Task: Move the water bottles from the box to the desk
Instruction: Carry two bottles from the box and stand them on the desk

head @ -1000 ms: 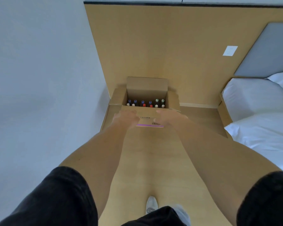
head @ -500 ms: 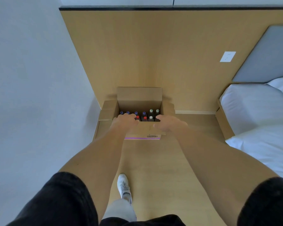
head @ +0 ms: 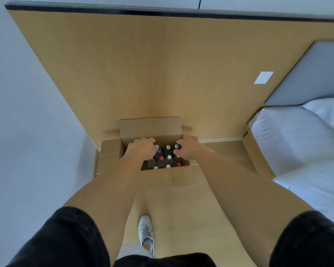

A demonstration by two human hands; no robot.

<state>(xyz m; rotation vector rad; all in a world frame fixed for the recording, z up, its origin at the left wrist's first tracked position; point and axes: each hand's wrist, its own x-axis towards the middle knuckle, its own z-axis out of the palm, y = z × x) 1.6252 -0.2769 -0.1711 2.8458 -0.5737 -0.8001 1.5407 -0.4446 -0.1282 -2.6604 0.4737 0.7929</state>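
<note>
An open cardboard box stands on the floor against the wood wall panel. Inside it several dark water bottles stand upright, with red, white, blue and green caps. My left hand is inside the box over the back-left bottles, fingers curled downward; the bottle tops under it are hidden. My right hand reaches in at the back right, and its fingers curl around the neck of a green-capped bottle. No desk is in view.
A bed with white sheets lies to the right, its wooden frame close to the box. A white wall runs along the left. My white shoe is on the wood floor below the box.
I have stepped closer to the box. Both hands moved from the box's near edge forward and down among the bottles.
</note>
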